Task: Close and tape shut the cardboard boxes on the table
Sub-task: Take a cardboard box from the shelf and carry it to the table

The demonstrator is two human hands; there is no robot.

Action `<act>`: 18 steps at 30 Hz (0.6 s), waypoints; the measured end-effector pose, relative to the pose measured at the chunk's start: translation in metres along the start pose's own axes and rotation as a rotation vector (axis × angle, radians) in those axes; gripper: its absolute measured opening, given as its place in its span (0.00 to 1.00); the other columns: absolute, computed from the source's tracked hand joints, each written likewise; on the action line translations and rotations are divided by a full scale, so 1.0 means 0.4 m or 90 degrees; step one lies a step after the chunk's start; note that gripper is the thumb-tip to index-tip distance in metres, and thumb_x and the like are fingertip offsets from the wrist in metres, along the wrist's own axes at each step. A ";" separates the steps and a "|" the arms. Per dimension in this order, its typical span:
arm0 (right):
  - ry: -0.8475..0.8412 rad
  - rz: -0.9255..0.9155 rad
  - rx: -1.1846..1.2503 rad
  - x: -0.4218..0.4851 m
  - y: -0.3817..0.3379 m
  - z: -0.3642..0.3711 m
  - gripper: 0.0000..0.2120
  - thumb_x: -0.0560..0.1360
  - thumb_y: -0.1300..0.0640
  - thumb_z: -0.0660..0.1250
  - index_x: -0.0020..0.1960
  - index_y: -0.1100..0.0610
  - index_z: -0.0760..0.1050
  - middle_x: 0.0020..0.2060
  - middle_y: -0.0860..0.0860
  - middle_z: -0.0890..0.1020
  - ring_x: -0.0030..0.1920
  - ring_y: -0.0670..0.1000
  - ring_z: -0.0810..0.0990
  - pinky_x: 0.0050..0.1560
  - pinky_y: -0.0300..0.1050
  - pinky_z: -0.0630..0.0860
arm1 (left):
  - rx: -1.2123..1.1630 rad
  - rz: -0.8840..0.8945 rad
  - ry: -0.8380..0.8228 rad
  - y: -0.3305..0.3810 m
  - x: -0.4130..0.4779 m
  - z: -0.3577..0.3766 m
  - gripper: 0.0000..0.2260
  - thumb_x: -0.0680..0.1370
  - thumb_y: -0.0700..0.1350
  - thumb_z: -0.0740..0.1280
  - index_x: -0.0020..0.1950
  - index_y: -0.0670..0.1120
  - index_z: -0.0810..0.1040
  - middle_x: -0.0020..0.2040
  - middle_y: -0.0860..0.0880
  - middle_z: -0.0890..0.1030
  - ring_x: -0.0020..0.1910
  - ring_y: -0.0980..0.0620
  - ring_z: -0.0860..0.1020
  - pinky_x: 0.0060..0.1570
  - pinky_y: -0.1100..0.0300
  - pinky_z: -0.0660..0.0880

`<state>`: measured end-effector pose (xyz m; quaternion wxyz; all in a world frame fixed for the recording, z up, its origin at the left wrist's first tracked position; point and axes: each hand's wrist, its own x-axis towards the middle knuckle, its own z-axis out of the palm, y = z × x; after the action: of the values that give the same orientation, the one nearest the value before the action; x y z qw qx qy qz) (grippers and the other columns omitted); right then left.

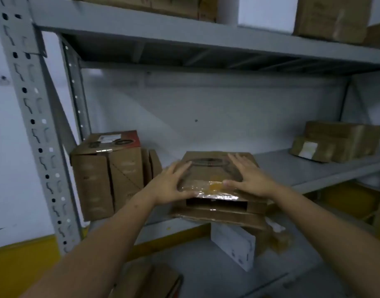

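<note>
On the shelf [303,168] edge, pressing cardboard box [208,166] under left hand [171,183] and right hand [251,179], fingers [236,161] spread wide, gripping nothing; likely handling light, stiff; taking by side edges.

Dim, bluish light, soft blur throughout, glare on the tape [208,190], wide-angle bending at the edges.

Flat taped cardboard box [214,168] on shelf edge
</note>
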<state>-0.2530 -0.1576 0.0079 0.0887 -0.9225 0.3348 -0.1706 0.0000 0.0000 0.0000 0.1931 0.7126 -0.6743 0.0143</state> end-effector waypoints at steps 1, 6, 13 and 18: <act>-0.028 -0.012 -0.016 -0.017 0.009 0.005 0.54 0.63 0.17 0.53 0.78 0.39 0.36 0.79 0.45 0.40 0.79 0.52 0.41 0.77 0.61 0.48 | 0.003 -0.001 -0.012 -0.008 0.001 0.017 0.46 0.70 0.71 0.66 0.79 0.64 0.43 0.80 0.53 0.45 0.78 0.45 0.53 0.73 0.47 0.60; -0.070 0.016 -0.173 -0.069 0.094 0.052 0.50 0.68 0.25 0.63 0.79 0.40 0.40 0.80 0.48 0.44 0.79 0.57 0.44 0.77 0.59 0.51 | -0.001 -0.047 -0.020 -0.075 0.015 0.111 0.43 0.71 0.65 0.70 0.78 0.66 0.45 0.79 0.55 0.43 0.75 0.43 0.62 0.67 0.46 0.70; 0.060 0.027 -0.139 -0.110 0.095 0.074 0.33 0.80 0.47 0.62 0.80 0.44 0.50 0.79 0.50 0.55 0.79 0.54 0.53 0.76 0.53 0.59 | 0.052 -0.073 0.081 -0.057 0.024 0.126 0.28 0.79 0.54 0.63 0.77 0.63 0.54 0.79 0.50 0.51 0.62 0.42 0.75 0.50 0.50 0.79; 0.149 -0.002 -0.107 -0.119 0.092 0.045 0.22 0.80 0.53 0.64 0.74 0.47 0.69 0.71 0.51 0.73 0.70 0.54 0.72 0.69 0.49 0.70 | 0.051 -0.064 0.128 -0.036 0.021 0.093 0.22 0.80 0.50 0.64 0.75 0.57 0.67 0.75 0.48 0.65 0.66 0.44 0.73 0.58 0.49 0.75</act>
<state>-0.3022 -0.1538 -0.0311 -0.0286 -0.9008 0.3546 -0.2490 0.0059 -0.0188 -0.0358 0.2314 0.7477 -0.6138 0.1030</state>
